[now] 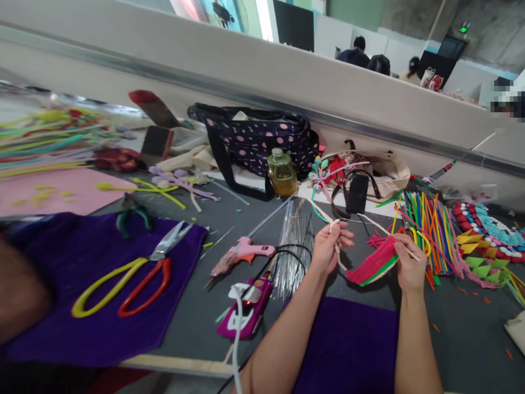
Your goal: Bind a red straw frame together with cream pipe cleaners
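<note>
A curved pink and green strip (371, 266) with a cream cord (320, 209) running from it hangs between my hands above the table. My left hand (329, 249) pinches the cord between thumb and forefinger, its other fingers loosely spread. At the strip's upper right end, my right hand (410, 266) grips the strip, and a thin light end sticks out past the fingers. Below both hands lies a purple cloth (348, 345). To the left are a pink glue gun (244, 254) and a magenta power strip (250, 309) with a lit light.
Large scissors (143, 268) and green-handled pliers (133, 216) lie on another purple cloth. A bottle of yellow liquid (283, 174), a dotted bag (258, 134) and a phone (356, 192) stand along the back. Coloured pipe cleaners (430, 230) are bundled at right. Someone's arm (20, 290) shows at far left.
</note>
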`<state>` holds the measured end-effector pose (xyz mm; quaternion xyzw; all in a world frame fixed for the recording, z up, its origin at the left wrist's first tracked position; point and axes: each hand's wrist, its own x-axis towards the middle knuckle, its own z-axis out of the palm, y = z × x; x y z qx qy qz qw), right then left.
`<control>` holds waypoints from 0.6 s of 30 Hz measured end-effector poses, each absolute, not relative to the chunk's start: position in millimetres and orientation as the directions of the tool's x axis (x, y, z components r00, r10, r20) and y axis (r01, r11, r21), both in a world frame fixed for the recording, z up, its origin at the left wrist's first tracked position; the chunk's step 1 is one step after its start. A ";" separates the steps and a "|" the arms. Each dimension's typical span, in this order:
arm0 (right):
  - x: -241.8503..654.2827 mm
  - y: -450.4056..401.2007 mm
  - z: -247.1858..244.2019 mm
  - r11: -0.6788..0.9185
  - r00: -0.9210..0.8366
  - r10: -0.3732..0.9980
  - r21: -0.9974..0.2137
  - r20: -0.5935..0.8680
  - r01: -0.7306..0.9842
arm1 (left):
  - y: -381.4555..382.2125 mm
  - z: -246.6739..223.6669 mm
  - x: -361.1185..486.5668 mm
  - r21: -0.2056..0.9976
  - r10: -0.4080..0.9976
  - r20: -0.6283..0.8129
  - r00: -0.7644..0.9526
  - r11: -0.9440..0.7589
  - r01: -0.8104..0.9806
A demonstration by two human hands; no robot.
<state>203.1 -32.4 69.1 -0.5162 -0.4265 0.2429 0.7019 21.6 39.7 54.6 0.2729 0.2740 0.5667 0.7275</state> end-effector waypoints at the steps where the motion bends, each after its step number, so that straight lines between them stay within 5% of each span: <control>1: 201.2 -32.5 70.2 0.353 0.536 0.771 -0.931 0.344 0.090 | 38.6 56.4 21.2 0.713 0.976 -0.077 0.205 0.197 -0.673; 11: 188.3 -31.8 73.5 0.417 0.725 0.645 -0.906 0.242 -0.068 | 34.4 63.6 23.9 0.771 0.989 -0.025 0.146 0.112 -0.627; 14: 188.1 -32.3 74.3 0.429 0.769 0.602 -0.900 0.215 -0.084 | 29.3 65.9 24.1 0.845 0.994 0.059 -0.094 -0.100 -0.526; 18: 180.5 -32.4 77.7 0.461 0.815 0.487 -0.885 0.313 0.065 | 12.1 71.1 24.1 0.876 0.816 0.361 -0.452 -0.463 -0.137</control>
